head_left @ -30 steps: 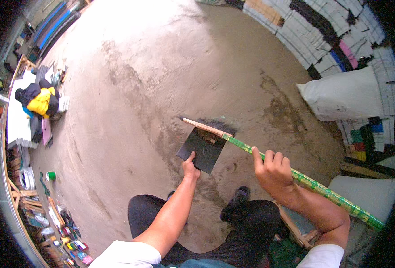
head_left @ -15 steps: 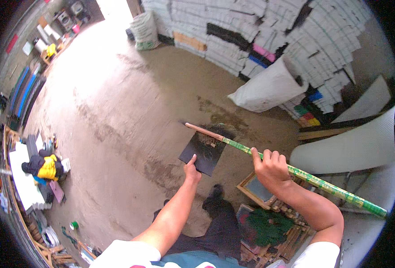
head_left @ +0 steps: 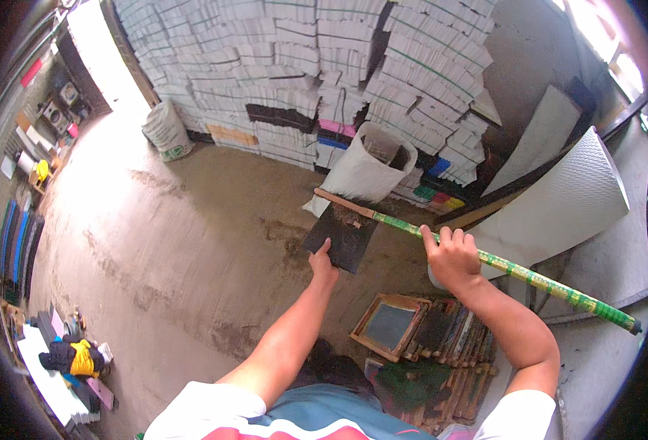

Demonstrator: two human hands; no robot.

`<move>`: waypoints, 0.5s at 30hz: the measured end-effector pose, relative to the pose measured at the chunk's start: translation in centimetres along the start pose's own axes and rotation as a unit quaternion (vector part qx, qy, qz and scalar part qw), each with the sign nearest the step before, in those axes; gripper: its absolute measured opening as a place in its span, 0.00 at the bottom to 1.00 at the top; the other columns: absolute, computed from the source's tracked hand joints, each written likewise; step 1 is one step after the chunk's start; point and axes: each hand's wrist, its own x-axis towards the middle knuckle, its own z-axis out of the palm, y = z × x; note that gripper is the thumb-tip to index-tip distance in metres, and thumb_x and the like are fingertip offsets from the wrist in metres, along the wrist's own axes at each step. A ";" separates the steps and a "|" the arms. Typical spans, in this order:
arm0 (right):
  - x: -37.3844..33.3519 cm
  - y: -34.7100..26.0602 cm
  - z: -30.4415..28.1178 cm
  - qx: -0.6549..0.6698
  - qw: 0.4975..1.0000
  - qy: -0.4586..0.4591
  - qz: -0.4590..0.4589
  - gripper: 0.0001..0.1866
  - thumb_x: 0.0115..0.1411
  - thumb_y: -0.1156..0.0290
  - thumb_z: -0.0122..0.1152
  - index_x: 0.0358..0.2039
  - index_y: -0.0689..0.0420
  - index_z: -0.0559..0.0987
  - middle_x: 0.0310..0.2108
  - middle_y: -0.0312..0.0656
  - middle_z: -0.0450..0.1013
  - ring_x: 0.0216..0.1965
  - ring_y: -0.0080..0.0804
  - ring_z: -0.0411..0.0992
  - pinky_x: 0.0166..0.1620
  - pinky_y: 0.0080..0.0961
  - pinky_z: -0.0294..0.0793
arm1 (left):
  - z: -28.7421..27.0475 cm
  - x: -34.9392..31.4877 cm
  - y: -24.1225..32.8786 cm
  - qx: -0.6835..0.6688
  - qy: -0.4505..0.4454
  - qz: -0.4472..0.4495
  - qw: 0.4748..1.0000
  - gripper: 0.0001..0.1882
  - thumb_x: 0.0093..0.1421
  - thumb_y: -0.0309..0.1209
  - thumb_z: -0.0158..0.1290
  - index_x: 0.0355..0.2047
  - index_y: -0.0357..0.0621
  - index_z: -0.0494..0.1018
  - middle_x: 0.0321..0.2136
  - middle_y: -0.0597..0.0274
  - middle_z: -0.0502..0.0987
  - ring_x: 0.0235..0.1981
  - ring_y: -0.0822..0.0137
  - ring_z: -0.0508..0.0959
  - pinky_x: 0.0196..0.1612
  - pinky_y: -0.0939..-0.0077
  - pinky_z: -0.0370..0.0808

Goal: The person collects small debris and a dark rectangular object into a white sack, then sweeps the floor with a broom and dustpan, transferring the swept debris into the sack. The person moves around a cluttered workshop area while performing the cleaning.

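Note:
My left hand [head_left: 325, 264] pinches the near edge of a flat black sheet [head_left: 331, 246], thumb on top. Some light-coloured debris [head_left: 350, 218] lies on the sheet's far part. Closed around a long broom handle [head_left: 544, 279] wrapped in green and gold is my right hand [head_left: 454, 258]. The broom slants from the right down to its bare wooden end [head_left: 339, 199], which crosses over the sheet's far edge. Dark bristles show partly there. Just beyond stands an open white sack [head_left: 353, 170]; its contents are mostly hidden.
Tall strapped stacks of white sheets [head_left: 280, 88] line the far wall. A second sack [head_left: 167, 132] stands near the bright doorway. Close on my right are a wood-framed panel [head_left: 390, 326], piled wooden frames [head_left: 456, 334] and a large white roll [head_left: 551, 205]. Dark patches mark the concrete floor [head_left: 177, 242].
The view has swung up and to the right. My hands have carried the sheet and broom forward from over the floor to right beside the white sack. Both grips are unchanged.

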 end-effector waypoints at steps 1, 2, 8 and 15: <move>0.7 1.1 0.9 -0.002 1.000 -0.004 0.012 0.21 0.53 0.68 0.57 0.50 0.44 0.81 0.24 0.35 0.67 0.26 0.33 0.68 0.28 0.31 0.64 | 1.6 1.5 -0.4 0.009 -0.008 -0.007 1.000 0.20 0.63 0.23 0.54 0.55 0.36 0.66 0.51 0.52 0.74 0.47 0.52 0.79 0.47 0.54 0.79; 1.3 2.1 2.0 -0.006 1.000 -0.010 0.024 0.23 0.52 0.69 0.58 0.51 0.44 0.81 0.24 0.35 0.67 0.27 0.34 0.67 0.29 0.31 0.64 | 3.0 3.3 -1.2 0.017 -0.016 -0.010 1.000 0.21 0.63 0.23 0.54 0.56 0.36 0.65 0.51 0.52 0.74 0.47 0.52 0.78 0.48 0.54 0.79; 7.5 8.2 9.6 -0.032 0.997 -0.044 0.057 0.24 0.54 0.69 0.57 0.54 0.44 0.79 0.27 0.37 0.69 0.28 0.35 0.68 0.30 0.32 0.66 | 13.4 12.3 -4.8 0.036 -0.023 -0.023 0.999 0.23 0.62 0.24 0.56 0.56 0.34 0.65 0.52 0.51 0.72 0.48 0.50 0.77 0.48 0.52 0.78; 15.9 14.4 21.3 -0.027 0.993 -0.097 0.062 0.25 0.56 0.68 0.56 0.56 0.46 0.77 0.31 0.41 0.71 0.30 0.36 0.70 0.32 0.35 0.69 | 25.1 23.0 -7.3 0.075 -0.008 -0.002 0.997 0.19 0.60 0.21 0.57 0.51 0.33 0.70 0.47 0.49 0.75 0.44 0.51 0.79 0.44 0.54 0.79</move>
